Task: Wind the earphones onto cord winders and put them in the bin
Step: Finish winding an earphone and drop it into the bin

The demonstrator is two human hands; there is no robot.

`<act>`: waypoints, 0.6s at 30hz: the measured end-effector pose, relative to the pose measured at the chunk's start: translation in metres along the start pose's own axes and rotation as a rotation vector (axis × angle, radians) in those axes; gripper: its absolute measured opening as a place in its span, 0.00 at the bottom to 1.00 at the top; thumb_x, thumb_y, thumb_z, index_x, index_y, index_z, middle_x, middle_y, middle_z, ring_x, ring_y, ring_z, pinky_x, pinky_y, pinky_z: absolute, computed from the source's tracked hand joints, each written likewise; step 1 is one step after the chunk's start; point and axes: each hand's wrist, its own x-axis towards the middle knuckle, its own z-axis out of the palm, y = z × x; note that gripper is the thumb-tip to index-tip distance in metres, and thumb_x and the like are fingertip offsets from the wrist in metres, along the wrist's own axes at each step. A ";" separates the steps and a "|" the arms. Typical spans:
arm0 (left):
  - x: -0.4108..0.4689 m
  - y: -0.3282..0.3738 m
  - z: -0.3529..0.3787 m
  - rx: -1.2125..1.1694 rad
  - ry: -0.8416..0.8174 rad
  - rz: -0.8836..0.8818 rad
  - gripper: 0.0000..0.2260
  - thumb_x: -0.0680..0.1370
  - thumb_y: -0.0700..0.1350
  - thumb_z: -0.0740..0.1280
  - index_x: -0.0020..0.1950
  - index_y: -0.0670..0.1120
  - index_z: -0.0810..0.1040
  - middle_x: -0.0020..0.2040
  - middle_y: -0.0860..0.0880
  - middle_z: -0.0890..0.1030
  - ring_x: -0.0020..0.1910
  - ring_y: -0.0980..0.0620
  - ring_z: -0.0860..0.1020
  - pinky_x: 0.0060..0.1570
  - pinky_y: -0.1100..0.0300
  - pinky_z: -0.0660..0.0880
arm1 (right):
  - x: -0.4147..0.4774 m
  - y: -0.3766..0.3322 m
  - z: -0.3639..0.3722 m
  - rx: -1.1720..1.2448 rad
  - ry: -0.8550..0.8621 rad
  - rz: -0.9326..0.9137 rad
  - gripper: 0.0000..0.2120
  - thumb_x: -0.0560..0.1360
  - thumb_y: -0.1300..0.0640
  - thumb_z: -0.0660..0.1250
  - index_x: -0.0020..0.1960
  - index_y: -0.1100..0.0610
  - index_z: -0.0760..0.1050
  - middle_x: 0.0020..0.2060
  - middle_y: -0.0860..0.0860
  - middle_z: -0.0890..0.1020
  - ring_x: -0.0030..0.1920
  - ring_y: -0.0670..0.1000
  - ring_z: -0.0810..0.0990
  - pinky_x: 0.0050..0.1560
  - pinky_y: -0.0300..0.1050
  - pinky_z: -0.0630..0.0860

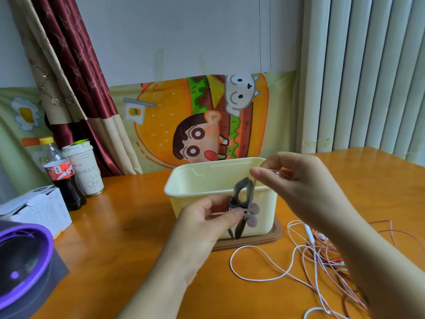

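My left hand point(208, 217) pinches a brown cord winder point(242, 204) with rounded tabs, held in front of the cream bin point(195, 180). My right hand point(289, 178) is raised just above and to the right of it, pinching a thin earphone cable that runs down to the winder. The bin stands on a brown lid point(274, 236) on the orange table. To the right lie loose white earphones point(264, 268) and a tangle of pink earphone cables point(326, 252), partly hidden under my right forearm.
At the left stand a cola bottle point(61, 173), a white paper cup point(85, 169), a white box point(39, 208) and a dark device with a purple ring point(23, 256). A curtain and a cartoon cloth hang behind the table.
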 end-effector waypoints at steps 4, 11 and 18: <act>-0.001 0.000 -0.001 -0.014 -0.040 0.004 0.13 0.67 0.51 0.74 0.50 0.50 0.84 0.49 0.53 0.86 0.52 0.56 0.82 0.53 0.61 0.74 | 0.000 0.002 0.005 0.052 0.022 -0.010 0.14 0.66 0.40 0.65 0.37 0.51 0.78 0.26 0.46 0.76 0.27 0.42 0.69 0.28 0.32 0.65; 0.001 0.001 -0.003 -0.103 -0.115 0.002 0.13 0.67 0.48 0.74 0.52 0.55 0.85 0.52 0.50 0.85 0.54 0.53 0.82 0.53 0.59 0.74 | 0.001 0.007 0.010 0.234 -0.017 0.055 0.11 0.71 0.49 0.68 0.36 0.56 0.77 0.22 0.39 0.75 0.26 0.39 0.73 0.30 0.27 0.66; 0.005 0.007 -0.005 -0.543 -0.069 -0.114 0.17 0.65 0.41 0.78 0.53 0.45 0.85 0.56 0.44 0.84 0.53 0.49 0.80 0.55 0.57 0.72 | -0.010 0.033 0.041 0.576 -0.266 0.332 0.21 0.71 0.46 0.69 0.42 0.66 0.77 0.27 0.52 0.71 0.29 0.47 0.65 0.32 0.38 0.63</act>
